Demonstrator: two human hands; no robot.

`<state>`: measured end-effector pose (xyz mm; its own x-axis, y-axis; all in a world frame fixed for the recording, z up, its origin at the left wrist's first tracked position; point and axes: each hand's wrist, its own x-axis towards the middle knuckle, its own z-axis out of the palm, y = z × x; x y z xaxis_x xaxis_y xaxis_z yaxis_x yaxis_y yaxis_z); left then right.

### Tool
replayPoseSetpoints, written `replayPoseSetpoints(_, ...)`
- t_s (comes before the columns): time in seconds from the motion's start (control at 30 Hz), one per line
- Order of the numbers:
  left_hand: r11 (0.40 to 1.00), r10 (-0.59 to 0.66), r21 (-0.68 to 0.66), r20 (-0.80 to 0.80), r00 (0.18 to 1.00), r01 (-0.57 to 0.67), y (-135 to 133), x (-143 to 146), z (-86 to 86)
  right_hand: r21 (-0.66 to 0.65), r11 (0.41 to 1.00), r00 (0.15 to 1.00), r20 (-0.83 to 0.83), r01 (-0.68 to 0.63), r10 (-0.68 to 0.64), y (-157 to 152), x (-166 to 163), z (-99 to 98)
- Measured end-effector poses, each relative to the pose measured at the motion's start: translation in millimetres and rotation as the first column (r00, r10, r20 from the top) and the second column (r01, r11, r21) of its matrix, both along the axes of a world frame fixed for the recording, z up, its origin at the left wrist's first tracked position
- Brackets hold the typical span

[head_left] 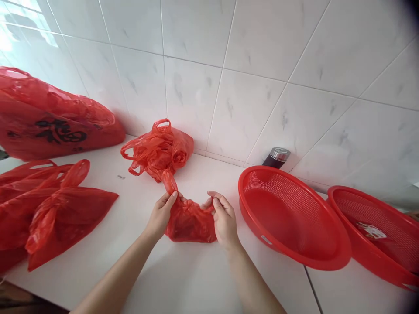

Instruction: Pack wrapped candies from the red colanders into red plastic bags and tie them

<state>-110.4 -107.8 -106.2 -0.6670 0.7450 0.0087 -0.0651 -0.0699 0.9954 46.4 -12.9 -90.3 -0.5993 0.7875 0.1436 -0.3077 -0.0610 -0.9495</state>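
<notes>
A small red plastic bag (193,224) rests on the white table (183,279), with something darker showing through its thin film. My left hand (163,211) pinches the bag's top left side, where a handle loop sticks up past my thumb. At the top right, my right hand (224,213) grips the other edge between thumb and fingers. The bag's mouth looks gathered between both hands. Just behind it lies a bunched pile of red plastic bags (160,150), close to the raised handle. What exactly is inside the held bag cannot be made out.
Two red plastic baskets (294,218) with perforated walls stand at the right. Behind them is a dark bottle with a silver lid (278,156). Tied red bags (78,209) lie at the left, before a large red bag with black lettering (59,135). A tiled wall (196,91) closes the back.
</notes>
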Motion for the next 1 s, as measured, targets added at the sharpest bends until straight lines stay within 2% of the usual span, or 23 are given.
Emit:
replayPoseSetpoints(0.07,0.999,0.027,0.017,0.071,0.997,-0.028,-10.8,3.5,2.6,-0.086,0.995,0.997,-0.052,-0.058,0.053,-6.9,2.4,10.2)
replayPoseSetpoints(0.2,0.984,0.181,-0.022,0.136,0.974,-0.179,-37.0,1.4,-3.4,-0.115,0.987,0.994,-0.037,-0.109,0.106,-12.5,11.5,21.2)
replayPoseSetpoints(0.3,0.947,0.318,-0.086,0.118,0.941,-0.309,-54.9,-2.6,-10.4,-0.142,0.98,0.991,-0.013,-0.135,0.135,-8.9,19.0,24.2)
replayPoseSetpoints(0.4,0.923,0.378,-0.109,0.071,0.923,-0.37,-64.9,-1.6,-11.8,-0.193,0.967,0.984,0.026,-0.168,0.177,-2.7,22.3,26.9)
replayPoseSetpoints(0.47,0.93,0.362,-0.093,0.049,0.931,-0.356,-67.2,1.7,-8.0,-0.194,0.966,0.981,0.058,-0.169,0.184,0.3,21.9,30.5)
replayPoseSetpoints(0.6,0.964,0.263,-0.038,0.045,0.964,-0.262,-67.1,6.4,4.0,-0.096,0.99,0.988,0.098,-0.107,0.117,0.4,17.7,42.1)
replayPoseSetpoints(0.7,0.972,0.237,-0.008,0.078,0.968,-0.237,-68.1,4.9,7.9,-0.042,0.993,0.988,0.11,-0.106,0.11,-2.4,14.2,49.7)
replayPoseSetpoints(0.87,0.977,0.212,-0.006,0.131,0.969,-0.213,-76.7,5.2,8.9,-0.04,0.992,0.991,0.05,-0.123,0.125,-4.2,9.2,54.8)
replayPoseSetpoints(1.0,0.992,0.125,0.012,0.069,0.99,-0.126,-83.8,7.3,16.5,-0.019,0.993,0.993,0.014,-0.117,0.117,-0.6,5.5,59.4)
